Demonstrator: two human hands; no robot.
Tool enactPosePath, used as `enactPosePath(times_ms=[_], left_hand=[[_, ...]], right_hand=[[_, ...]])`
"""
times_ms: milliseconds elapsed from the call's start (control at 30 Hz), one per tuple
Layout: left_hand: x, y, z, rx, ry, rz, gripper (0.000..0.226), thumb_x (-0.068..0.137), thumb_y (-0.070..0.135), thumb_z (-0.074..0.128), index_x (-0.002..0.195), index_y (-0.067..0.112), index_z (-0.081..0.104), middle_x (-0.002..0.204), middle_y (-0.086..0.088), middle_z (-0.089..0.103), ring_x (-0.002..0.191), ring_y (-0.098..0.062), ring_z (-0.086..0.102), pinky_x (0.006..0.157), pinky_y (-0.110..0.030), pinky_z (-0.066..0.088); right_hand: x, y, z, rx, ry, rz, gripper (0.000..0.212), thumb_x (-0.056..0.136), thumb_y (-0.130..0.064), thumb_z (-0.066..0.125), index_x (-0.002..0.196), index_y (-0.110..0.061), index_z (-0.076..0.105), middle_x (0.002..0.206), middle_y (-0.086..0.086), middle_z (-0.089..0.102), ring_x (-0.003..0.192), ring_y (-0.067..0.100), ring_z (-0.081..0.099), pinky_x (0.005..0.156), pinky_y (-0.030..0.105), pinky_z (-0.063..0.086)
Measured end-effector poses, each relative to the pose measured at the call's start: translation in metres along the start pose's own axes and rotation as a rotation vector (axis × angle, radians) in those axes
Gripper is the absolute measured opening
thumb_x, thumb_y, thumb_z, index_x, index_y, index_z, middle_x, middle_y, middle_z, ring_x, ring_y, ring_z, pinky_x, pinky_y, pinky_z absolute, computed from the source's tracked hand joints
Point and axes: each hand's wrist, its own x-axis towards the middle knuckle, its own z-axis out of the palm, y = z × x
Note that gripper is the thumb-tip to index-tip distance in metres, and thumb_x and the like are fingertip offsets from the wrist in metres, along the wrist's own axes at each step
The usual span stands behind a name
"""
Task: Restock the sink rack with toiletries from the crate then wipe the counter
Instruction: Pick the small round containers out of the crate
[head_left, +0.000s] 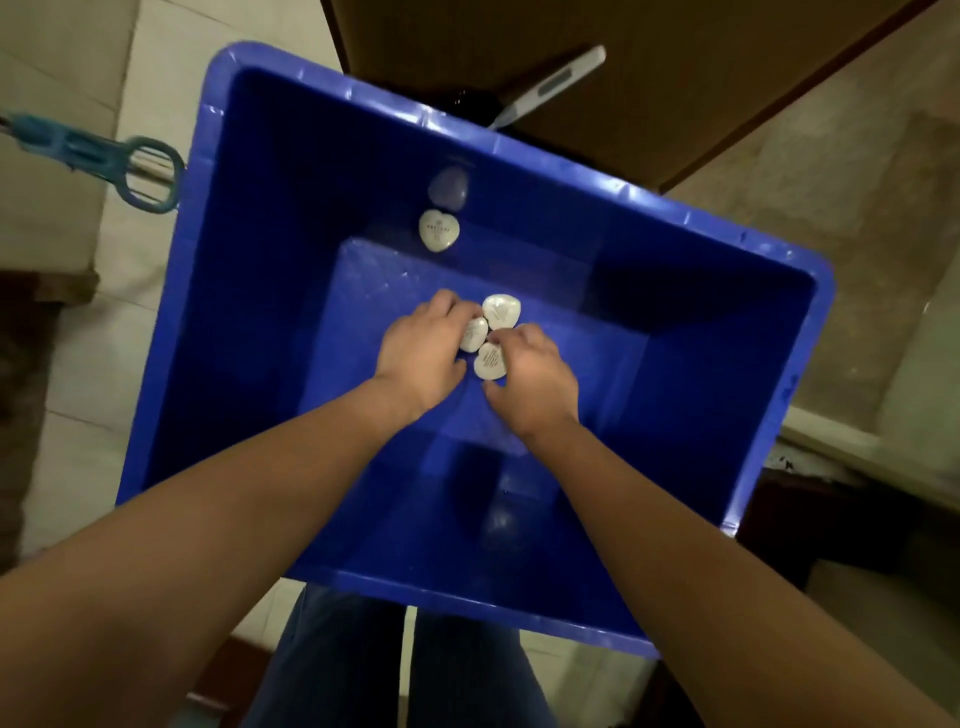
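A deep blue plastic crate (249, 312) fills the view, and both my arms reach down to its floor. Three white heart-shaped soaps lie together there. My left hand (423, 353) has its fingers curled round one soap (474, 335). My right hand (530, 379) pinches another soap (490, 362) between thumb and fingers. The third soap (502, 310) lies just beyond both hands, touching them. A separate heart-shaped soap (439, 230) rests against the crate's far wall, its reflection above it.
A brown wooden door (701, 78) with a silver handle (556, 83) stands behind the crate. A teal mop head (114, 161) lies on the pale tiled floor at left. My legs in dark trousers (363, 670) stand below the crate's near edge.
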Motion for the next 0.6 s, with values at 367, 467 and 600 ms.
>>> enactPosePath(times_ms=[367, 467, 600], left_hand=[[0.001, -0.005, 0.011, 0.025, 0.013, 0.07, 0.04, 0.085, 0.013, 0.064, 0.122, 0.022, 0.054, 0.12, 0.0, 0.046, 0.087, -0.021, 0.056, 0.064, -0.035, 0.048], [-0.005, -0.007, 0.011, -0.05, 0.001, 0.034, 0.038, 0.079, 0.014, 0.067, 0.113, 0.023, 0.054, 0.116, 0.003, 0.047, 0.08, -0.023, 0.056, 0.062, -0.036, 0.049], [-0.017, -0.01, 0.009, -0.244, -0.031, -0.099, 0.04, 0.072, 0.016, 0.07, 0.106, 0.027, 0.052, 0.109, 0.007, 0.05, 0.079, -0.021, 0.056, 0.065, -0.035, 0.05]], right_hand=[[0.004, 0.007, 0.012, -0.036, 0.054, -0.026, 0.037, 0.081, -0.019, 0.065, 0.116, -0.018, 0.053, 0.114, 0.002, 0.047, 0.099, 0.022, 0.05, 0.056, 0.03, 0.041], [0.0, 0.006, 0.012, 0.035, 0.029, 0.017, 0.035, 0.079, -0.019, 0.064, 0.112, -0.017, 0.052, 0.108, 0.002, 0.046, 0.082, 0.023, 0.052, 0.055, 0.029, 0.038], [-0.007, 0.003, 0.005, 0.34, -0.029, 0.17, 0.032, 0.073, -0.022, 0.068, 0.101, -0.024, 0.052, 0.098, -0.003, 0.05, 0.074, 0.02, 0.052, 0.059, 0.029, 0.039]])
